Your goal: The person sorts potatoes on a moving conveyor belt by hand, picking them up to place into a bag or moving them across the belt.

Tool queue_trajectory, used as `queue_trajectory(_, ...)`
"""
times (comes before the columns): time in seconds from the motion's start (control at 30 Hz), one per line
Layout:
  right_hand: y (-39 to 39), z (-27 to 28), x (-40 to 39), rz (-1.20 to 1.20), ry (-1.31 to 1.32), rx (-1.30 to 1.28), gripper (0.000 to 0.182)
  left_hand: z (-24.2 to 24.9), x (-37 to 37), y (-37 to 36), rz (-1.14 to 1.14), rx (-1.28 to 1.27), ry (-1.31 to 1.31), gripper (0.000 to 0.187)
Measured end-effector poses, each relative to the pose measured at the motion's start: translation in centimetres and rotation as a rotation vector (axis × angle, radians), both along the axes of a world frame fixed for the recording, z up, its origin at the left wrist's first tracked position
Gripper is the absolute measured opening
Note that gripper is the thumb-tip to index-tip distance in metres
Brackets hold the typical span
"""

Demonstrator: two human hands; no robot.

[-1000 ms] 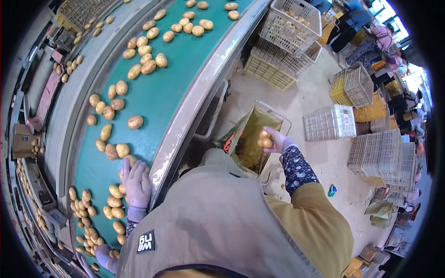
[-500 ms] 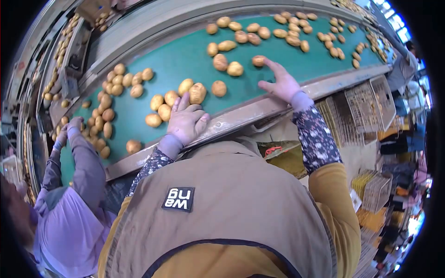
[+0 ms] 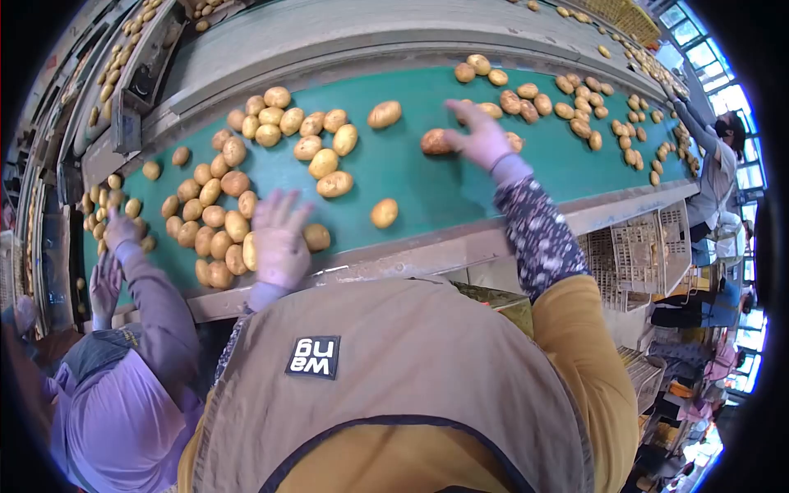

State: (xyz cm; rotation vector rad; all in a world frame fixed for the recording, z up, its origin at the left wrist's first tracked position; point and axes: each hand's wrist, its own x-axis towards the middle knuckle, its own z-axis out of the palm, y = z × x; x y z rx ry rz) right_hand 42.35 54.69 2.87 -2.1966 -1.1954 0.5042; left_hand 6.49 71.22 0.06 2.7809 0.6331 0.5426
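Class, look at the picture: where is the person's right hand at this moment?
In the head view the right hand is stretched out over the green belt, upper middle, fingers against a potato just to its left.

Left hand [image 3: 279,238] blurred (fingers spread); its grip unclear

The belt [image 3: 427,189] is teal green with a grey metal rim. The potatoes [image 3: 323,163] on it are tan and yellow-brown. The sleeve [image 3: 538,238] is dark with a small pale flower print over mustard yellow. The vest [image 3: 394,386] is khaki. A co-worker's top [image 3: 123,411] is lilac.
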Motion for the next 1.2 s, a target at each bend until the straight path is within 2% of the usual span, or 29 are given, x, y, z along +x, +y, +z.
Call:
queue_trajectory(0.03, 0.0, -0.2, 1.7, -0.031, -0.188, -0.060, 0.060, 0.1, 0.2, -0.7, -0.090, -0.064, 0.048, 0.038)
queue_trajectory(0.1, 0.8, -1.0, 0.4, 0.046, -0.174, -0.061, 0.060, -0.1, 0.5, -2.3, -0.164, -0.237, 0.030, 0.036)
queue_trajectory(0.17, 1.0, -1.3, -1.9, 0.130, -0.153, -0.087, 0.060, 0.6, -0.3, -2.9, -0.215, -0.264, 0.181, 0.041)
queue_trajectory(0.23, 2.8, 0.8, -6.9, 0.199, -0.353, -0.363, 0.057, 0.6, -1.1, -2.7, -0.250, -0.280, 0.225, 0.041)
queue_trajectory(0.3, 3.4, 1.3, -8.9, 0.230, -0.342, -0.382, 0.051, 1.6, -1.4, -3.2, -0.254, -0.257, 0.223, 0.041)
queue_trajectory(0.37, 3.5, 2.0, -8.5, 0.337, -0.199, -0.477, 0.047, 2.3, -1.9, -3.4, -0.196, -0.224, 0.193, 0.039)
queue_trajectory(0.4, 4.3, 1.1, -6.1, 0.424, -0.093, -0.421, 0.043, 2.5, -2.2, -3.3, -0.193, -0.213, 0.189, 0.037)
queue_trajectory(0.43, 5.2, 3.9, -5.1, 0.270, 0.335, -0.342, 0.037, 2.5, -2.5, -3.1, -0.201, -0.205, 0.186, 0.036)
queue_trajectory(0.47, 6.5, 6.2, -4.5, 0.112, 0.534, -0.109, 0.036, 2.4, -2.7, -2.9, -0.208, -0.203, 0.140, 0.035)
queue_trajectory(0.53, 9.6, 6.6, 1.8, -0.056, 1.021, 0.500, 0.045, 2.5, -3.4, -2.7, -0.203, -0.210, 0.146, 0.035)
queue_trajectory(0.57, 11.1, 6.4, 2.2, -0.054, 1.019, 0.499, 0.045, 2.5, -3.6, -2.4, -0.205, -0.210, 0.151, 0.034)
queue_trajectory(0.63, 13.7, 6.2, 1.8, -0.338, 0.849, 0.580, 0.056, 2.3, -4.4, -1.7, -0.199, -0.213, 0.154, 0.034)
queue_trajectory(0.7, 13.3, 3.3, 0.4, 0.076, 0.050, 0.027, 0.052, 2.5, -5.3, -0.8, -0.180, -0.145, 0.241, 0.034)
queue_trajectory(0.77, 12.6, 1.0, -3.1, 0.324, -0.349, -0.410, 0.050, 2.9, -6.4, 0.1, -0.097, -0.211, 0.215, 0.035)
queue_trajectory(0.83, 12.5, 0.8, -4.4, 0.189, -0.332, -0.440, 0.055, 2.5, -7.4, 1.2, -0.011, -0.164, 0.157, 0.036)
queue_trajectory(0.87, 11.9, 0.7, -4.4, 0.203, -0.331, -0.427, 0.055, 1.8, -8.1, 2.0, 0.101, -0.115, 0.192, 0.038)
queue_trajectory(0.93, 10.1, 0.7, -4.4, 0.261, -0.122, -0.341, 0.056, 1.5, -9.5, 3.6, 0.279, 0.001, 0.205, 0.040)
queue_trajectory(0.97, 9.2, 1.1, -5.1, 0.254, -0.144, -0.320, 0.055, 1.1, -9.9, 4.2, 0.381, 0.090, 0.224, 0.041)
queue_trajectory(1.07, 8.0, 1.4, -6.9, 0.294, -0.176, -0.374, 0.054, 3.3, -9.0, 4.0, 0.498, 0.143, 0.166, 0.045)
queue_trajectory(1.1, 8.1, 1.6, -8.4, 0.295, -0.197, -0.405, 0.054, 3.7, -8.2, 3.5, 0.395, 0.154, 0.018, 0.048)
queue_trajectory(1.17, 7.9, 2.0, -10.1, 0.299, -0.252, -0.398, 0.047, 3.8, -5.6, 1.5, 0.162, 0.053, -0.087, 0.045)
queue_trajectory(1.2, 7.8, 1.9, -10.4, 0.248, 0.194, -0.306, 0.043, 4.6, -4.3, 0.5, -0.003, -0.022, -0.059, 0.040)
